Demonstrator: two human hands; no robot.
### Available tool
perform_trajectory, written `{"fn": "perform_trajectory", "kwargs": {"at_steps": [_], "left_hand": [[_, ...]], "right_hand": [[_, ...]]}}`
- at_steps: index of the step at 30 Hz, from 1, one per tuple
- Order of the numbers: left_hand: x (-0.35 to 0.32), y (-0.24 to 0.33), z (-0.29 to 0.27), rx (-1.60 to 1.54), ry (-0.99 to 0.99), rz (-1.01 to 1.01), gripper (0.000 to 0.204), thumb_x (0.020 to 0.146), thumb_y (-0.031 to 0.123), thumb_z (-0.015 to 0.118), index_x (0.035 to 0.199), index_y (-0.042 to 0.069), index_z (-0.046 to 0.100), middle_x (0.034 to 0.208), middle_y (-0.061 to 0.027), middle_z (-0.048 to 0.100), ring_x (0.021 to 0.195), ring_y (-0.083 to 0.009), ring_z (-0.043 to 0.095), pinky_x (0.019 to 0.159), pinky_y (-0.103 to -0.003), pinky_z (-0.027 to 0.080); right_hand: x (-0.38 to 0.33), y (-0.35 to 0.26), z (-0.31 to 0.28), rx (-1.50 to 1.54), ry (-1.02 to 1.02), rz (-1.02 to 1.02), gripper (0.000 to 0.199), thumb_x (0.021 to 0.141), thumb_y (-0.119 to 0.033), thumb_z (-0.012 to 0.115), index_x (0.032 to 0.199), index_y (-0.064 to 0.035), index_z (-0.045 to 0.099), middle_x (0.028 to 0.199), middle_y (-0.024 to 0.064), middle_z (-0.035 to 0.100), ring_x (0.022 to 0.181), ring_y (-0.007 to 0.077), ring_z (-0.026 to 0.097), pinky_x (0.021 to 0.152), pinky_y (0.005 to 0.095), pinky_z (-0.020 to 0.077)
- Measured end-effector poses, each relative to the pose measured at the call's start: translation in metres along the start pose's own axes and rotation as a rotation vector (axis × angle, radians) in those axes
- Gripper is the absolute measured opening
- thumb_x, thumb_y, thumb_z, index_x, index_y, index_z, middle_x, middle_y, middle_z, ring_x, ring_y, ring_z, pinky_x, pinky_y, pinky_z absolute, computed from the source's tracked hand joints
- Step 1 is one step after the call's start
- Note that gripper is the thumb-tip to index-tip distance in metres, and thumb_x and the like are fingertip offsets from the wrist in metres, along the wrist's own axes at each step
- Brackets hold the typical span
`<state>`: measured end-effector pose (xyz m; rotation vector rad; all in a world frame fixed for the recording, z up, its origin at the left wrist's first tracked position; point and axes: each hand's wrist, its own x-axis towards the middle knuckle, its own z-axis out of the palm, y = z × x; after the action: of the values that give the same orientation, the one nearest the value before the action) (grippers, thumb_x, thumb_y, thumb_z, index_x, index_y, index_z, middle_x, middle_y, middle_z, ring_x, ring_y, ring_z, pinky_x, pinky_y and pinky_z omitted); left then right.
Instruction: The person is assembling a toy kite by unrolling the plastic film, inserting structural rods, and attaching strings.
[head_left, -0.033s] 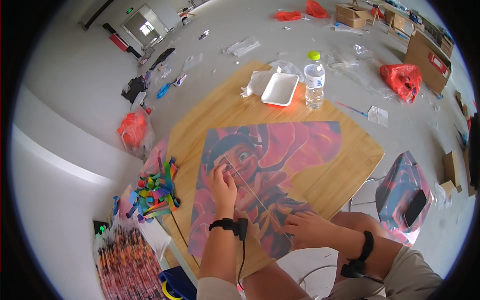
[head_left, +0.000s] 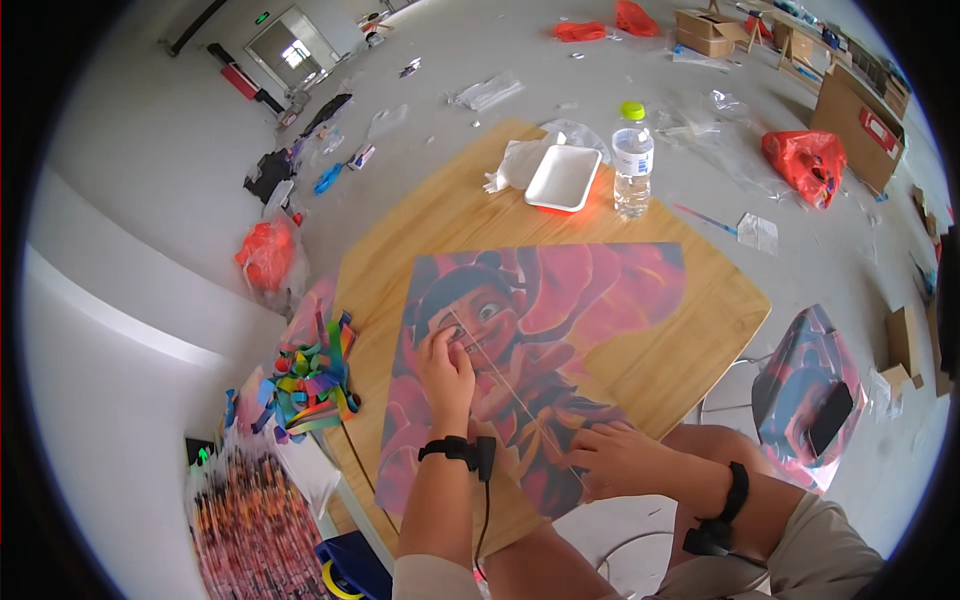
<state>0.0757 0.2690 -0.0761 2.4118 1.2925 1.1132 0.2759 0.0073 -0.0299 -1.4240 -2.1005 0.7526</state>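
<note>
One thin pale strand (head_left: 508, 387) runs diagonally across the cartoon-printed sheet (head_left: 545, 350) lying on the wooden desk (head_left: 700, 310). The left hand (head_left: 446, 378) curls by the strand's upper part, the right hand (head_left: 622, 462) by its lower; from here I can't tell whether either grip pinches it. Beyond sit a white tray (head_left: 563, 178) and a capped water bottle (head_left: 632, 165).

I'm finding no wording clear enough to read. A pale label (head_left: 632, 161) is wrapping the clear bottle (head_left: 631, 195); far left, a green sign (head_left: 262, 18) is glowing near the doorway (head_left: 291, 52); to the right, a red label (head_left: 879, 131) is showing on a cardboard box (head_left: 848, 122).
</note>
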Motion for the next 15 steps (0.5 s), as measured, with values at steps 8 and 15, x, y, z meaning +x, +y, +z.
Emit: {"fn": "perform_trajectory", "kwargs": {"at_steps": [8, 15], "left_hand": [[-0.001, 0.0069, -0.0013, 0.192, -0.03, 0.061, 0.031, 0.088, 0.013, 0.059, 0.117, 0.009, 0.067, 0.124, -0.0027, 0.063, 0.117, -0.0271, 0.055, 0.106, -0.042, 0.039], [-0.0015, 0.0097, -0.0026, 0.228, -0.006, 0.066, 0.034, 0.086, 0.013, 0.059, 0.12, 0.009, 0.066, 0.126, -0.0029, 0.062, 0.118, -0.0271, 0.054, 0.105, -0.043, 0.038]], "right_hand": [[0.0052, 0.0038, 0.0046, -0.016, -0.076, -0.037, 0.047, 0.072, -0.021, 0.081, 0.115, -0.0193, 0.062, 0.112, 0.0024, 0.055, 0.108, 0.0251, 0.055, 0.094, 0.0405, 0.0429], [0.0088, 0.0027, 0.0003, 0.066, -0.094, 0.018, 0.043, 0.075, -0.02, 0.08, 0.114, -0.0163, 0.063, 0.113, 0.0039, 0.055, 0.107, 0.0273, 0.055, 0.095, 0.0417, 0.0421]]}}
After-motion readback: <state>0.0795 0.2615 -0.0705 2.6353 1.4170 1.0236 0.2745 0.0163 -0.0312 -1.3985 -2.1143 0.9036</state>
